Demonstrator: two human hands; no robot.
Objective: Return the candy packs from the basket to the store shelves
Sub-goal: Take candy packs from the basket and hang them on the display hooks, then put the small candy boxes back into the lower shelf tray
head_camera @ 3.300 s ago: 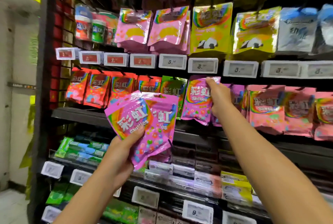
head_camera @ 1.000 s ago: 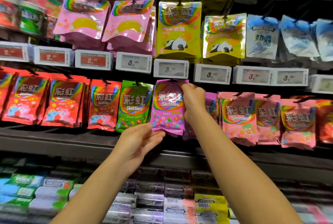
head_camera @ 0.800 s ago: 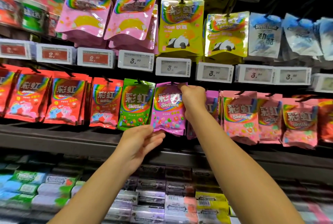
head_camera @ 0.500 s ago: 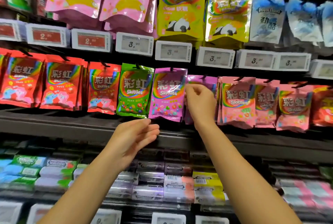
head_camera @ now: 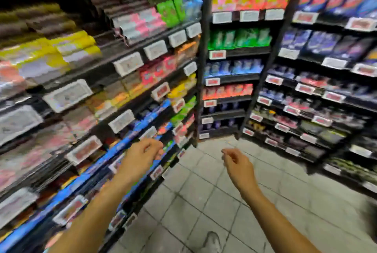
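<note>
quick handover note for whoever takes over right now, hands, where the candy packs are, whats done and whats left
Left hand: holds nothing, fingers loosely curled, out in front of the low shelves on the left.
Right hand: holds nothing, fingers loosely curled, over the tiled floor.
Candy packs: none in either hand. The view is blurred and turned down the aisle, toward the corner shelves.
Basket: not in view.
Done: cannot be judged from this view beyond both hands carrying nothing.
Left: find the basket, check for remaining packs, and hang any on their matching shelf.
</note>
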